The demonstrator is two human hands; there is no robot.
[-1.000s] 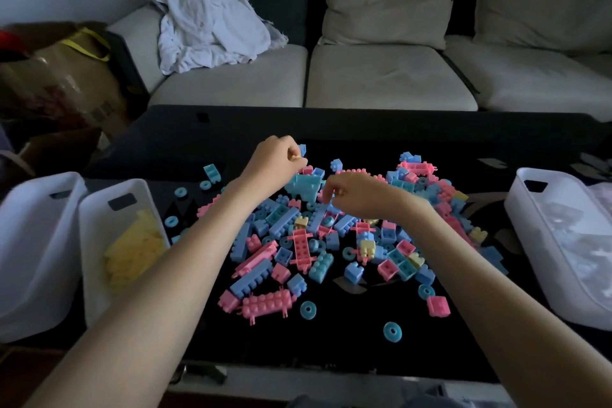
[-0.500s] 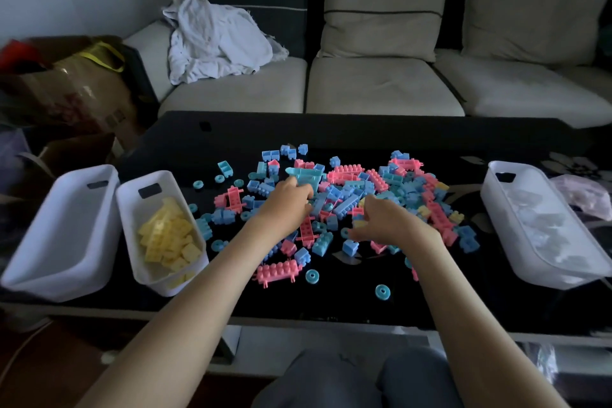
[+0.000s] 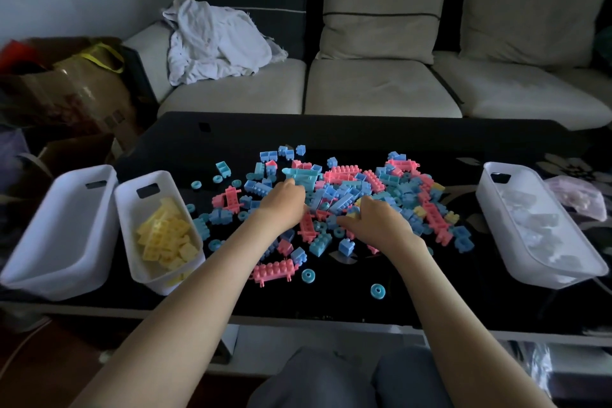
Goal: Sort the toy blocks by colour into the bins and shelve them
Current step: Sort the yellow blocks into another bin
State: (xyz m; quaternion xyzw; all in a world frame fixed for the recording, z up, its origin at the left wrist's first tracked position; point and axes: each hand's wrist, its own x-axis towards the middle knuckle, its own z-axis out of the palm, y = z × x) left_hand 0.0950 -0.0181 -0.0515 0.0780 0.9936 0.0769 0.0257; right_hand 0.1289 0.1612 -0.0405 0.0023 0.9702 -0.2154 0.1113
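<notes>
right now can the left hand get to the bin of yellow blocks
Probably yes: only low scattered blocks lie between the left hand and the open-topped yellow-block bin.

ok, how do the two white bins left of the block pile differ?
The outer bin shows no blocks inside; the inner bin holds yellow blocks. The outer bin looks wider than the inner bin. Both are white, oblong and open-topped, standing side by side.
</notes>
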